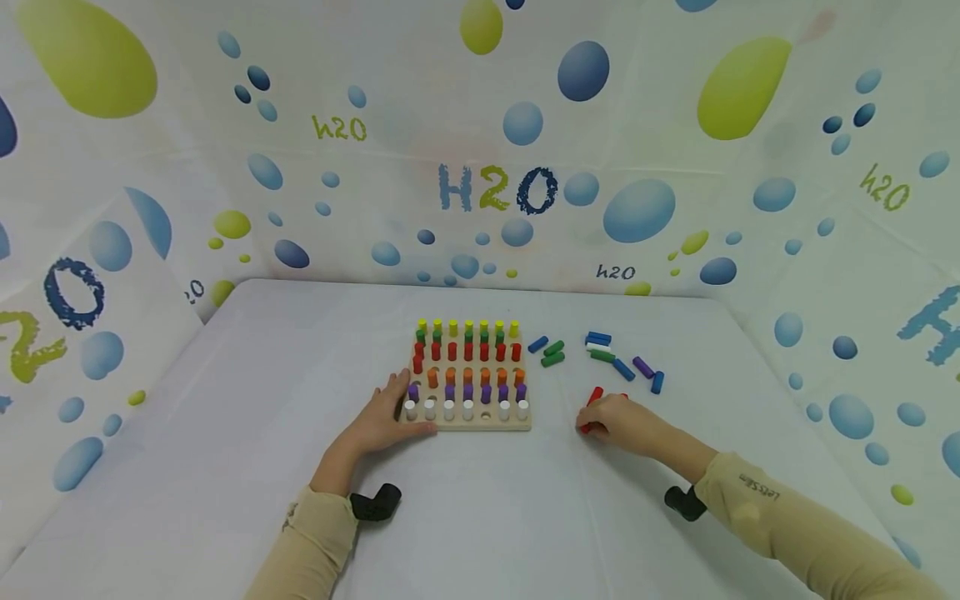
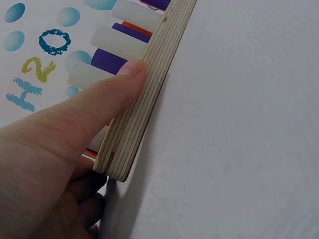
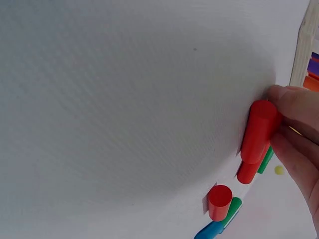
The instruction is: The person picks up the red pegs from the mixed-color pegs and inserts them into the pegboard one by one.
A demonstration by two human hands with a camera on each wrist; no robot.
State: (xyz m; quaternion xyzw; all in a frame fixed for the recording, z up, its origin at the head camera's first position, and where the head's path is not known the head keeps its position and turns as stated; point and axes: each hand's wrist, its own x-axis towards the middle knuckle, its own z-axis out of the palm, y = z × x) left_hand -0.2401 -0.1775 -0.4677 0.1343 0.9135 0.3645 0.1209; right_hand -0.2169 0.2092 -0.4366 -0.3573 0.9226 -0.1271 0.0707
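Note:
A wooden peg board (image 1: 480, 423) stands mid-table with rows of yellow, green, red, orange, purple and white pegs; one hole in the white front row is empty. My left hand (image 1: 401, 408) rests against its front left corner, with the thumb (image 2: 130, 69) straight along the layered edge (image 2: 149, 94) beside white pegs (image 2: 89, 74). To the right of the board my right hand (image 1: 600, 414) pinches a red peg (image 3: 258, 130) low over the table. Two more red pegs (image 3: 220, 201) lie close by, one directly under the held one.
Loose blue, green, purple and white pegs (image 1: 622, 368) lie scattered behind the right hand, with others (image 1: 552, 353) nearer the board. A bubble-patterned curtain (image 1: 495, 192) walls the white table (image 1: 262, 375) at the back and sides. Black wrist mounts (image 1: 375, 502) sit near both sleeves.

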